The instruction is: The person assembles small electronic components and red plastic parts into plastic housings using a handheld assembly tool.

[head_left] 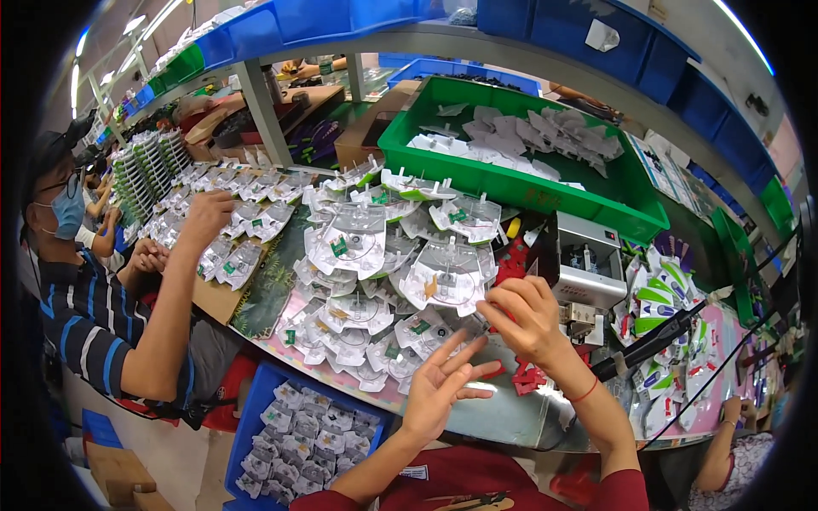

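Note:
Several stacks of white plastic shells, some with small green circuit boards and thin wires, cover the table in front of me. My left hand [441, 390] is open, palm partly up and fingers spread, just below the nearest shells. Nothing shows in it. My right hand [527, 322] is closed, its thumb and fingertips pressed together beside the lower right corner of an upper white shell [447, 271]. Whatever lies between those fingertips is too small to make out. Left of that shell sits another white shell [348, 241] with a green board.
Behind the stacks stands a green bin [528, 194] of white parts. To the right are a metal-cased device [590, 260], a black arm [648, 345] and white-green housings [669, 294]. A blue crate [234, 451] of parts is lower left. A masked co-worker [111, 315] handles parts at left.

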`<state>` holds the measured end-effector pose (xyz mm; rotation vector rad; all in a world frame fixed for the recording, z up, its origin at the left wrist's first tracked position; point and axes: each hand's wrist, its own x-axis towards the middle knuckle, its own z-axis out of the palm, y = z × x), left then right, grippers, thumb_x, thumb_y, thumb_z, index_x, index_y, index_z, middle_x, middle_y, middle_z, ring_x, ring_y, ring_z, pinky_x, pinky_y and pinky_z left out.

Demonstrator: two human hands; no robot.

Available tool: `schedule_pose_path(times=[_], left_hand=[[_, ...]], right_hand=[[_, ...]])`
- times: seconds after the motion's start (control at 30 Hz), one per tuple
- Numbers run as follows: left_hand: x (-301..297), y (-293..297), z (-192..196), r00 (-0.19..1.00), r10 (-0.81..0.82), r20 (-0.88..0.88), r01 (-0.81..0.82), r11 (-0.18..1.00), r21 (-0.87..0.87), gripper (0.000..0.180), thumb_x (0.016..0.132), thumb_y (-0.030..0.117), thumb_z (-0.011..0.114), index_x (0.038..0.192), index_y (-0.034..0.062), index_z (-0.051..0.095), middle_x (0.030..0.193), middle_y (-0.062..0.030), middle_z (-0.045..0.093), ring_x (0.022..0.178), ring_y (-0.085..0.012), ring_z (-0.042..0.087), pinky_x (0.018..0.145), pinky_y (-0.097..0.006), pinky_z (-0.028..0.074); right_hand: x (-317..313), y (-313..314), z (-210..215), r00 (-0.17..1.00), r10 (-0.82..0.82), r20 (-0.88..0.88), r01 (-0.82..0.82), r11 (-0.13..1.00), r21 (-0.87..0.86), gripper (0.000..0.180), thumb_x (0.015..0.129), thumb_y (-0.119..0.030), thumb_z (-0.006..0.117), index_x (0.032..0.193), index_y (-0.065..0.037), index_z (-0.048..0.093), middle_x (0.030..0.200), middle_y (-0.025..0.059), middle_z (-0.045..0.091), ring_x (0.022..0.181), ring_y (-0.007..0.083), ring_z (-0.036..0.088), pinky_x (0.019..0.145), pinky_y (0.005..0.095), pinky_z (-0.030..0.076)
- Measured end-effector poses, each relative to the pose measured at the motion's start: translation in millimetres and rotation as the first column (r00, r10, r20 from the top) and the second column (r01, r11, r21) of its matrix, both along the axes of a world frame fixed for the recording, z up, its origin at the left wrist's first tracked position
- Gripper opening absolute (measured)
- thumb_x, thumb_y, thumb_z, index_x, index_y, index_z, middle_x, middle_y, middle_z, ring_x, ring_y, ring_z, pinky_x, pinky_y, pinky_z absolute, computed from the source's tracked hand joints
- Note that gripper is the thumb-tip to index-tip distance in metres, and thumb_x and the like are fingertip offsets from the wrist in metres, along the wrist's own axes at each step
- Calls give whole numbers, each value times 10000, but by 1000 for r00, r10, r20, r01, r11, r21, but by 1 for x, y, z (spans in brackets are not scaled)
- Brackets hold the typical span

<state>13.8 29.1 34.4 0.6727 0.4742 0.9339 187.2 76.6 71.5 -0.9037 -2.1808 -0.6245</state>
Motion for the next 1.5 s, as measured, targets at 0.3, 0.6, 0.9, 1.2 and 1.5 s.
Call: schedule_pose_path(times=[0.3, 0.6, 0.9, 1.2, 1.5], left_hand=[[15, -18, 10, 1000, 4, -17, -3, 1000, 29, 378, 800, -50, 526, 1155, -22, 400, 1047, -122, 548, 929, -200, 562, 760, -374, 524], [38, -56, -4, 972, -233, 22, 234, 970, -70, 405, 789, -63, 535, 1164, -9, 394, 1035, -109, 540, 913, -190, 566, 748, -367, 529], [48, -70, -1, 947, -321, -9, 315, 934, -165, 371, 791, -75, 526, 1141, -31, 413, 1010, -122, 556, 867, -198, 586, 722, -352, 543], [54, -79, 1, 960, -279, -32, 270, 949, -165, 356, 796, -66, 532, 1136, -22, 434, 1025, -111, 556, 889, -190, 580, 749, -345, 533], [50, -81, 3, 952, -304, -26, 297, 943, -148, 375, 782, -85, 537, 1138, -31, 429, 1032, -124, 551, 903, -205, 579, 743, -341, 539]], right_hand=[[12, -91, 10, 995, -61, 84, 61, 998, 2, 236, 601, -149, 645, 815, -50, 638, 814, 19, 565, 720, 156, 555, 615, 290, 420], [60, -119, 21, 963, -171, -209, 101, 946, -308, 296, 611, -52, 597, 905, -53, 633, 868, 71, 599, 768, 218, 585, 605, 305, 474], [71, -126, 6, 987, -142, -75, 108, 932, -347, 275, 631, -89, 574, 897, -29, 608, 930, 71, 585, 843, 219, 568, 665, 311, 468], [71, -144, 29, 975, -214, -65, 177, 914, -364, 269, 631, -106, 574, 886, -28, 608, 898, 76, 582, 807, 214, 570, 634, 298, 462], [77, -145, 25, 991, 119, 66, -87, 925, -369, 217, 639, -95, 580, 837, -7, 572, 839, 61, 550, 727, 170, 547, 596, 251, 440]])
